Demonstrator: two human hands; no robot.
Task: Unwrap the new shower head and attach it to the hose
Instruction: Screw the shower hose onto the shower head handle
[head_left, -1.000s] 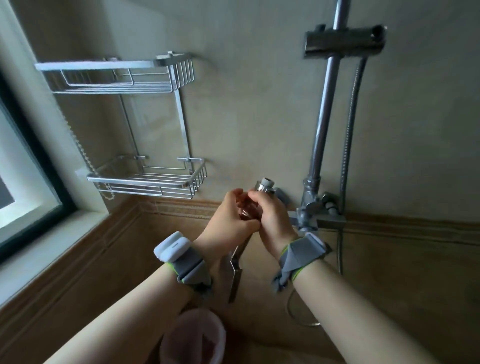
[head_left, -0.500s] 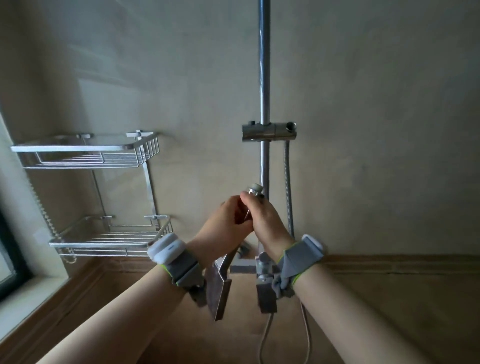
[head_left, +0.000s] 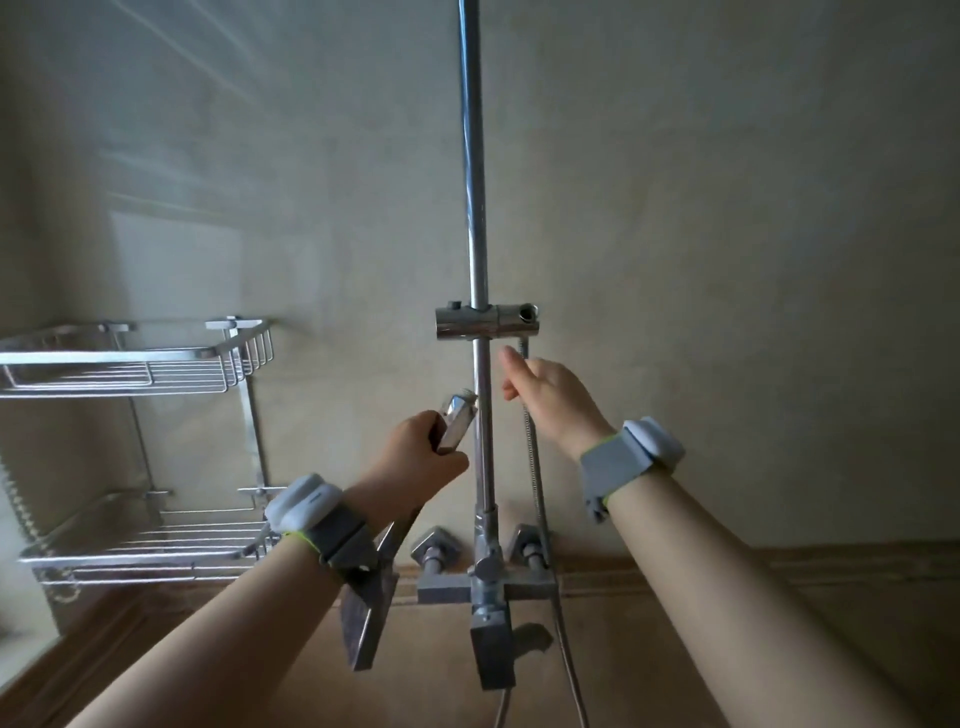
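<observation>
Head view: the left hand is clenched around the handle of the shower head, threaded end up, the flat square face hanging below the wrist, just left of the riser rail. The right hand reaches for the hose just under the slider bracket; whether its fingers have closed on the hose cannot be told. The step looks like fetching the hose end. Best to pinch it near its nut, bring it square to the thread and turn gently to avoid cross-threading.
</observation>
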